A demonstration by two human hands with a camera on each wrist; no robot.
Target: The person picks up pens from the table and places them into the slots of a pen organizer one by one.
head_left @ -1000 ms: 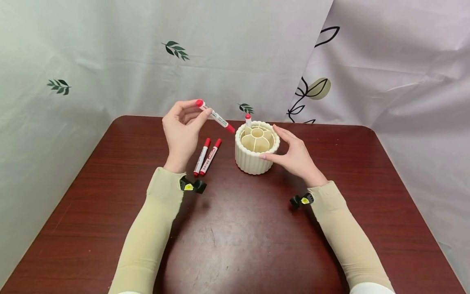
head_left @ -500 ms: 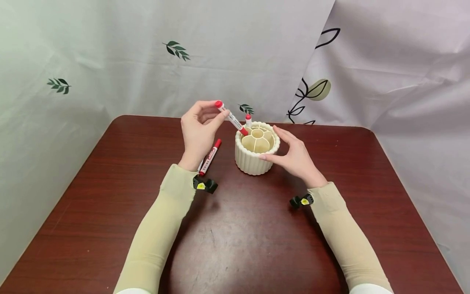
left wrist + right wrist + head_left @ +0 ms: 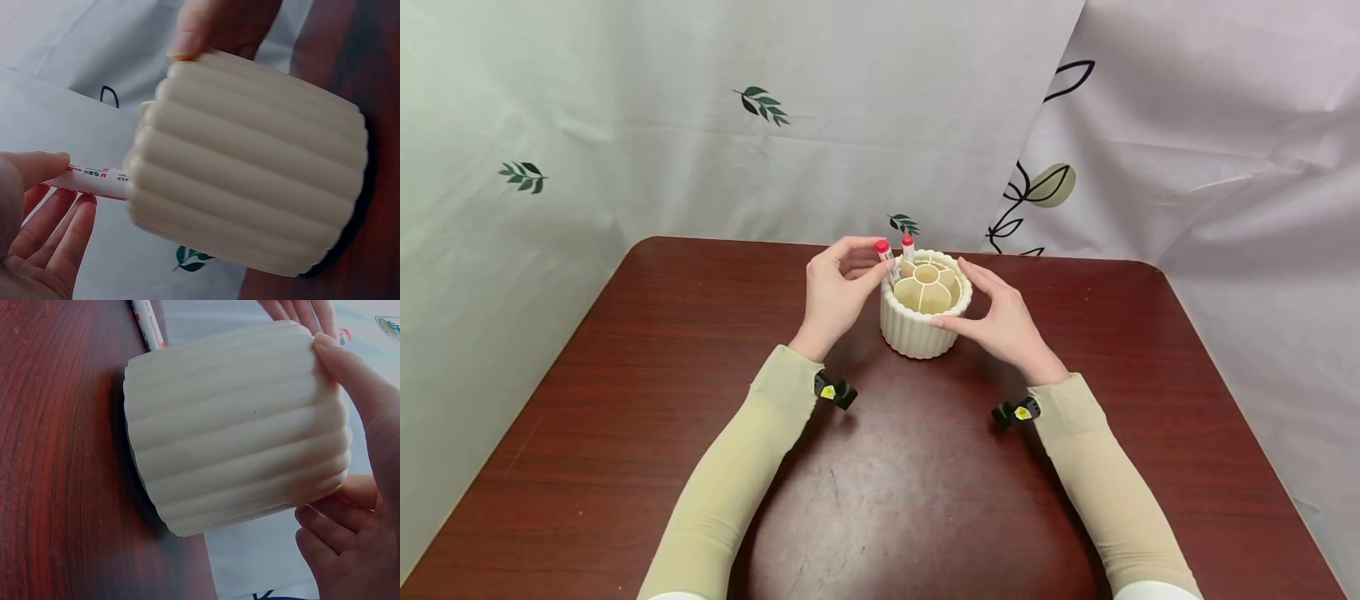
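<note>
My left hand (image 3: pixel 838 292) pinches a red-capped white marker (image 3: pixel 891 265) between thumb and fingers. The marker's lower part is inside a left compartment of the cream, ribbed pen holder (image 3: pixel 917 333), hidden by its wall in the left wrist view, where the marker's printed barrel (image 3: pixel 100 181) shows. Another red-capped marker (image 3: pixel 908 247) stands in a compartment at the back. My right hand (image 3: pixel 1003 321) grips the holder's right rim, thumb in front and fingers behind.
The holder stands on a dark red-brown wooden table (image 3: pixel 895 500). One marker (image 3: pixel 147 325) lies on the table beyond the holder in the right wrist view; my left hand and arm hide that spot in the head view. A pale leaf-print curtain (image 3: pixel 850 125) hangs behind.
My left hand has moved right and then down, bringing its marker from beside the holder into a compartment, tilted more upright. The right hand and holder have stayed put.
</note>
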